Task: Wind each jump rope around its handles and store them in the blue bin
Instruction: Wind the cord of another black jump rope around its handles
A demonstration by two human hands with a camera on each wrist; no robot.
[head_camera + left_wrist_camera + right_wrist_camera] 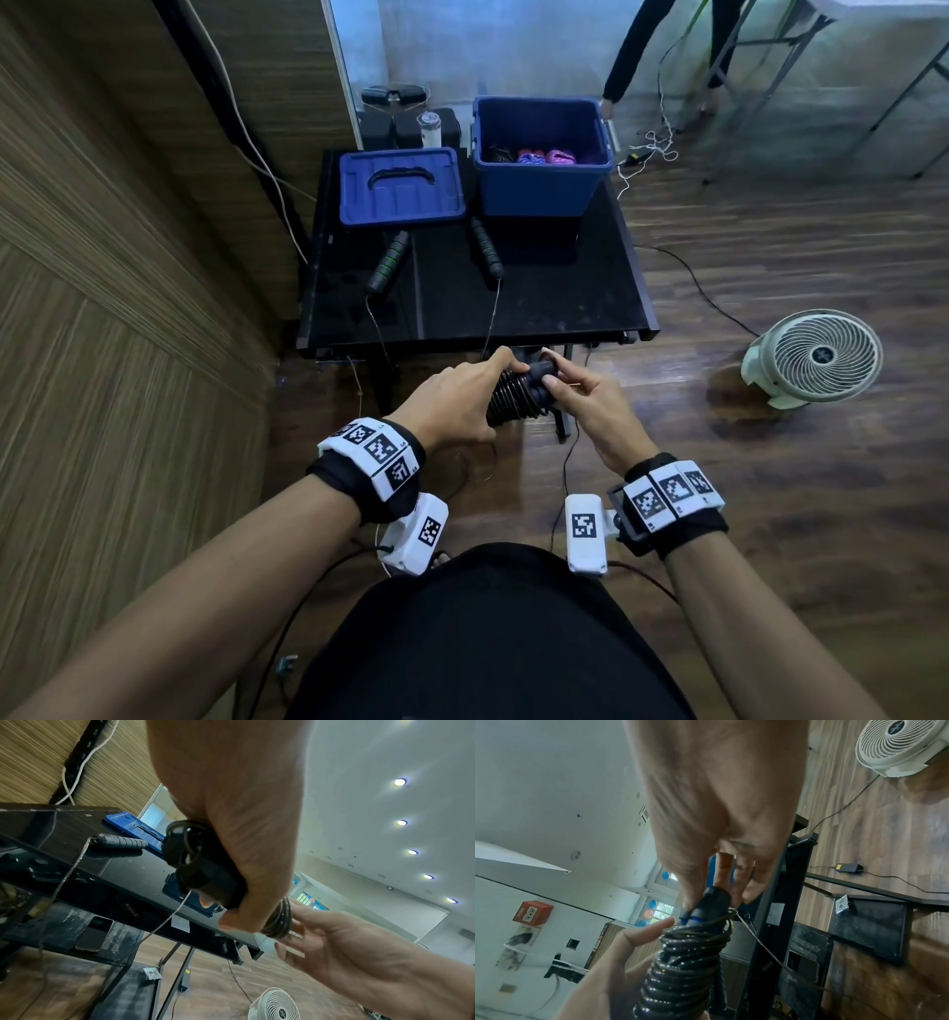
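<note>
1. Wound jump rope (pixel 513 393): black cord coiled in tight turns around 2 handles held together, carried in the air just in front of the table's near edge. Blue trim showed at the handle ends in the right wrist view.

2. Left hand (pixel 457 403): fingers and thumb curled around the lower part of the wound bundle, clamped on it.

3. Right hand (pixel 585 398): thumb and fingers pinched the top ends of the handles, closed on the same bundle.

4. Second jump rope: 2 handles lay apart on the black table (pixel 565 288), one with green rings (pixel 386 262) to the left, the other (pixel 487 247) to the right just in front of the bin. A thin cord ran from each handle over the table's near edge.

5. Blue bin (pixel 542 182): stood open at the table's far right; pink, purple and dark bundles lay inside.

6. Blue lid (pixel 400 187): lay flat on the table left of the bin, handle side up.

7. White fan (pixel 816 357): stood on the wooden floor, right of the table.

8. Phone (pixel 93 933): lay on a lower shelf under the tabletop, seen in the left wrist view.

9. Another person's arm (pixel 637 51): reached down behind the bin.
</note>
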